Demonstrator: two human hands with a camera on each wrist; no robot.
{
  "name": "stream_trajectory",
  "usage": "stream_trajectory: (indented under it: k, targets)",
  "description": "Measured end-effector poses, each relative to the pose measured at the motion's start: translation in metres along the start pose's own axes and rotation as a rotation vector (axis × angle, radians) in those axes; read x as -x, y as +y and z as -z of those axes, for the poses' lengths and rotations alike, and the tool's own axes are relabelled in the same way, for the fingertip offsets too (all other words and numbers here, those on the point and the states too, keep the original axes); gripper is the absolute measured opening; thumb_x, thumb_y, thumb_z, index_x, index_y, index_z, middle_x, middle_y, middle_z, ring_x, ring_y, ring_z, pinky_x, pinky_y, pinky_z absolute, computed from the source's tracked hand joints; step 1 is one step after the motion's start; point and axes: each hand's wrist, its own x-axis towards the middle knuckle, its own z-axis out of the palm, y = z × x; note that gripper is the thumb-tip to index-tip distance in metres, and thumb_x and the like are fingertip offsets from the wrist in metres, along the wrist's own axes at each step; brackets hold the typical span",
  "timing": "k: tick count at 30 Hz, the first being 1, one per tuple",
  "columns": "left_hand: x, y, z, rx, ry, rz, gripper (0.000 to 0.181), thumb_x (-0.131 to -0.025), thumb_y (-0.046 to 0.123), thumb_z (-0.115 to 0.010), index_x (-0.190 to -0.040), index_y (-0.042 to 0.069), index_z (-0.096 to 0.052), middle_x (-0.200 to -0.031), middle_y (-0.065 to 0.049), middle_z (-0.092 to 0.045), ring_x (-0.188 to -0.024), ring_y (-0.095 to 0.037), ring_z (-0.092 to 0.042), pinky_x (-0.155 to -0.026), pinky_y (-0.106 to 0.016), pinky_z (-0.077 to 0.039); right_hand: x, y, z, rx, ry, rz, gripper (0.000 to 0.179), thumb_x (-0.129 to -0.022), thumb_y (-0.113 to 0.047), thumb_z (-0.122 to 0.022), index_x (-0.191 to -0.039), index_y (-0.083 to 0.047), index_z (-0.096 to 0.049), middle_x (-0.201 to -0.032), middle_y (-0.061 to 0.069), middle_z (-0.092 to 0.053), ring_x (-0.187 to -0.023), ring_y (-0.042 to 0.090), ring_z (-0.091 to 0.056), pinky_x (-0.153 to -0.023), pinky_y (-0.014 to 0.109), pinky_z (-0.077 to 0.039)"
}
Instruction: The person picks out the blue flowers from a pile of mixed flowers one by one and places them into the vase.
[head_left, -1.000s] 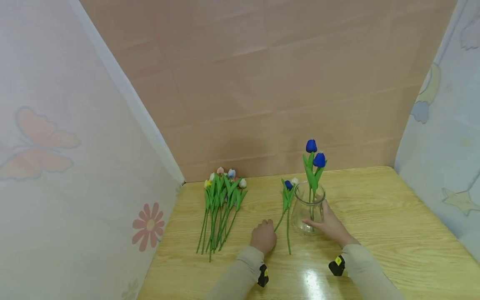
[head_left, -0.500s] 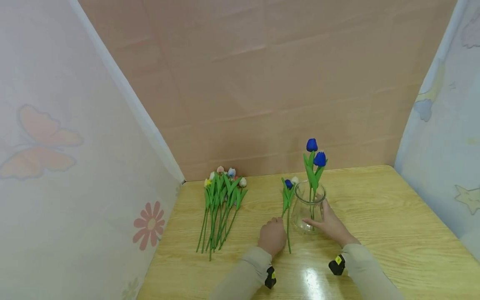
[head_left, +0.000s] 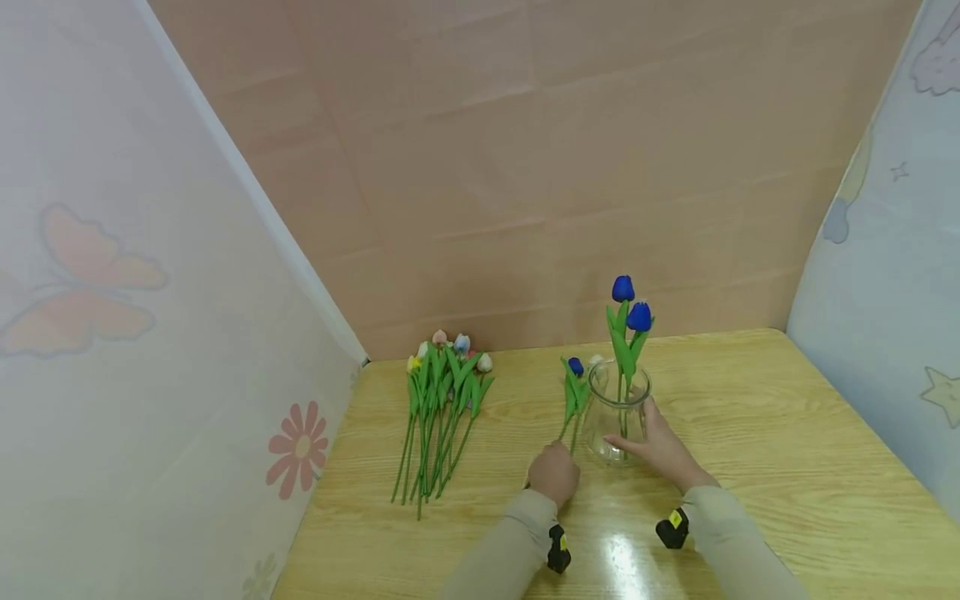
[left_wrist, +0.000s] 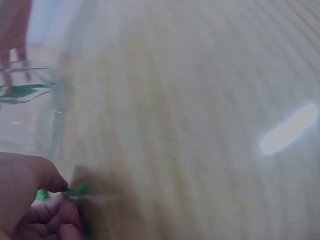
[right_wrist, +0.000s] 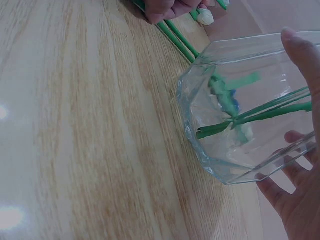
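Pinched at the lower stems, a blue tulip and a white tulip run out from my left hand; the white head sits partly behind the vase's rim. In the left wrist view a green stem end pokes out between thumb and fingers. My right hand grips the clear glass vase from its right side, thumb in front, fingers behind. Two blue tulips stand upright in the vase, and their stems show through the faceted glass in the right wrist view.
A bunch of mixed tulips, with pink, white, yellow and light blue heads, lies on the wooden table at the left. A tan backdrop rises behind the table, with patterned curtains on both sides.
My left hand has moved right and slightly toward me, from the blue tulip's stem to cover both lower stems. The white tulip has shifted right. My right hand and the vase stay put.
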Motion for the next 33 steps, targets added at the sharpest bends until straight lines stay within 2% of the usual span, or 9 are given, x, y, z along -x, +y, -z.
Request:
stream_trajectory:
  k: [3, 6, 10, 13, 18, 21, 25, 30, 33]
  targets:
    - [-0.005, -0.002, 0.006, 0.145, -0.062, 0.052, 0.023, -0.086, 0.017, -0.067, -0.097, -0.002, -0.061, -0.073, -0.009, -0.061, -0.065, -0.021, -0.062, -0.054, -0.034, -0.05, 0.0, 0.001, 0.001, 0.001, 0.002, -0.002, 0.111, -0.082, -0.052, -0.072, -0.153, -0.005, -0.001, -0.155, 0.034, -0.008, -0.14, 0.055, -0.014, -0.104, 0.071, -0.02]
    - [-0.008, -0.007, 0.014, 0.262, -0.083, 0.072, 0.023, -0.089, 0.015, -0.067, -0.1, -0.003, -0.058, -0.072, -0.008, -0.06, -0.063, -0.018, -0.06, -0.054, -0.032, -0.048, 0.0, 0.001, 0.0, -0.001, -0.001, -0.002, 0.112, -0.082, -0.051, -0.072, -0.153, -0.005, 0.001, -0.155, 0.034, -0.008, -0.139, 0.055, -0.014, -0.103, 0.072, -0.021]
    - [-0.012, -0.015, 0.029, 0.398, -0.052, 0.028, 0.012, -0.094, 0.014, -0.062, -0.096, 0.002, -0.061, -0.061, -0.001, -0.056, -0.049, -0.009, -0.049, -0.045, -0.024, -0.04, 0.001, 0.0, 0.0, -0.012, -0.009, 0.0, 0.114, -0.083, -0.051, -0.071, -0.154, -0.008, 0.007, -0.156, 0.034, -0.004, -0.139, 0.056, -0.013, -0.103, 0.072, -0.021]
    - [-0.015, -0.02, 0.044, 0.495, -0.022, -0.018, 0.015, -0.097, 0.014, -0.058, -0.102, 0.002, -0.065, -0.057, 0.003, -0.053, -0.044, -0.006, -0.042, -0.042, -0.021, -0.035, 0.001, -0.001, 0.002, -0.016, -0.015, -0.001, 0.115, -0.083, -0.051, -0.071, -0.154, -0.009, 0.009, -0.156, 0.033, -0.002, -0.14, 0.056, -0.012, -0.103, 0.073, -0.02]
    - [-0.018, -0.034, 0.068, 0.579, 0.028, -0.091, 0.02, -0.1, 0.019, -0.055, -0.111, 0.004, -0.063, -0.059, 0.007, -0.05, -0.043, -0.004, -0.038, -0.041, -0.02, -0.033, 0.001, -0.002, 0.002, -0.008, -0.021, -0.004, 0.114, -0.083, -0.05, -0.071, -0.153, -0.005, 0.007, -0.155, 0.035, -0.003, -0.139, 0.057, -0.012, -0.103, 0.072, -0.019]
    - [-0.018, -0.047, 0.081, 0.582, 0.1, -0.135, 0.026, -0.101, 0.026, -0.052, -0.115, 0.006, -0.061, -0.061, 0.006, -0.049, -0.042, -0.004, -0.037, -0.04, -0.021, -0.033, 0.0, -0.002, 0.002, -0.01, -0.02, 0.0, 0.111, -0.084, -0.049, -0.071, -0.153, -0.005, 0.004, -0.155, 0.035, -0.003, -0.139, 0.057, -0.012, -0.103, 0.072, -0.02]
    - [-0.019, -0.07, 0.094, 0.545, 0.265, -0.157, 0.032, -0.103, 0.032, -0.046, -0.118, 0.006, -0.058, -0.064, 0.005, -0.049, -0.044, -0.002, -0.037, -0.042, -0.021, -0.034, -0.001, -0.002, 0.002, -0.006, -0.019, 0.0, 0.11, -0.084, -0.049, -0.071, -0.153, -0.004, 0.001, -0.155, 0.035, -0.003, -0.139, 0.057, -0.012, -0.103, 0.073, -0.02]
    - [-0.023, -0.108, 0.101, 0.498, 0.476, -0.119, 0.034, -0.103, 0.028, -0.047, -0.128, 0.007, -0.055, -0.063, 0.005, -0.049, -0.046, -0.001, -0.036, -0.043, -0.021, -0.033, -0.001, 0.0, 0.001, 0.006, -0.015, -0.003, 0.111, -0.084, -0.049, -0.071, -0.152, -0.002, 0.002, -0.155, 0.035, -0.004, -0.139, 0.057, -0.011, -0.104, 0.072, -0.019]
    - [-0.025, -0.131, 0.105, 0.436, 0.548, -0.085, 0.033, -0.101, 0.022, -0.052, -0.131, 0.009, -0.056, -0.064, 0.001, -0.053, -0.048, -0.006, -0.041, -0.044, -0.024, -0.035, -0.002, 0.002, 0.001, 0.011, -0.015, -0.005, 0.111, -0.083, -0.05, -0.071, -0.152, -0.001, 0.001, -0.154, 0.036, -0.004, -0.139, 0.057, -0.012, -0.104, 0.072, -0.019]
